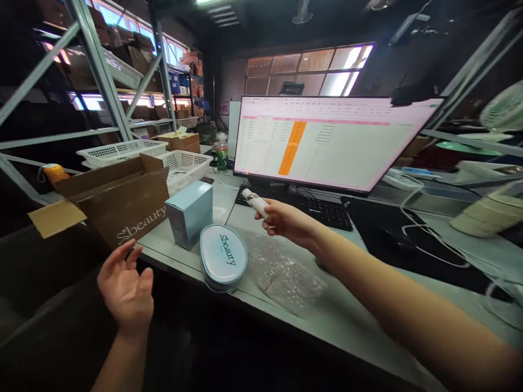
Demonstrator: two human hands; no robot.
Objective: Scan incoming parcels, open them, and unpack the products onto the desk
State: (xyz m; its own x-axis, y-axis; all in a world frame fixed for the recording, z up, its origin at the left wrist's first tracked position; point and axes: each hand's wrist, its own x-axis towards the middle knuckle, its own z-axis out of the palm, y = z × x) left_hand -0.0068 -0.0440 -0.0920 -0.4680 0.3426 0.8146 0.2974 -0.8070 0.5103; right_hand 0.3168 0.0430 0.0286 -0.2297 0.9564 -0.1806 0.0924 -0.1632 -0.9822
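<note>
1. Your right hand [284, 219] has its fingers closed around a small white bottle [254, 201], its narrow end pointing up and away to the left, toward the near edge of the keyboard [327, 212].
2. The small white bottle is raised above the worktop [347, 332], in front of the monitor [335, 147] and beyond the crumpled clear plastic wrap [286, 277].
3. Your left hand [127, 291] is palm up, its fingers loosely curled and apart, in front of the brown cardboard box [122, 201]. The fingertips overlap the printed lettering from this view; you cannot tell whether they touch it.
4. The cardboard box stands at the left with its flaps open. Just to its right, a pale blue box [196, 212] stands upright.
5. A rounded case [223, 253] with "beauty" on its pale lid sits at the worktop's near edge, between the pale blue box and the plastic wrap.
6. Behind the boxes are a white perforated basket [190, 166] and a green-labelled bottle [222, 155]. At your right, a cable [443, 247] trails over a black mat [378, 223].
</note>
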